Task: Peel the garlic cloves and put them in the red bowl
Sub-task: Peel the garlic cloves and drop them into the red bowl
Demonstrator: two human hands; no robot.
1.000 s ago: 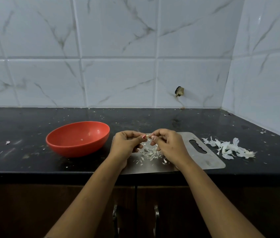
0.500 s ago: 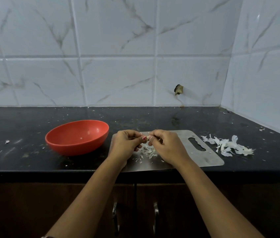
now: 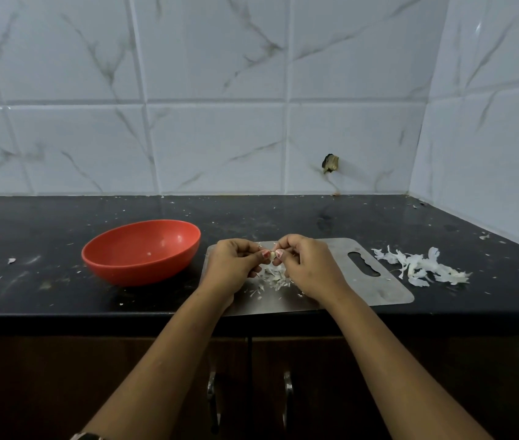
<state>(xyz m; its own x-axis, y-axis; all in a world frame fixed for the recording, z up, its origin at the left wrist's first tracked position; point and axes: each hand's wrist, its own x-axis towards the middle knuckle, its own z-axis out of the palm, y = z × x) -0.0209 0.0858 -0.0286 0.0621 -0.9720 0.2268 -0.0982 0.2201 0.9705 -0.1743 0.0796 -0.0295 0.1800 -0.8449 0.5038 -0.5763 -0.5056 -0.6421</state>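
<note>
Pinching a garlic clove (image 3: 272, 255) between my curled left hand (image 3: 232, 269) and right hand (image 3: 309, 268) over the board (image 3: 378, 289), red bowl (image 3: 137, 273) at nine o'clock.

The light is dim, cool and even. The white marble-veined wall tiles (image 3: 213, 147) are the brightest area, with a small glint high on the right wall. The glossy black stone countertop (image 3: 283, 217) shows a faint sheen near the wall. Shadows are soft under the round red plastic bowl (image 3: 140, 252). The dark brown cabinet doors (image 3: 61, 376) lie in deep shade, where 2 metal handles (image 3: 212, 392) catch thin highlights. Tile lines bow toward the edges. The small pale garlic clove (image 3: 272, 255) between the left hand (image 3: 232, 268) and right hand (image 3: 309, 268) looks soft.
</note>
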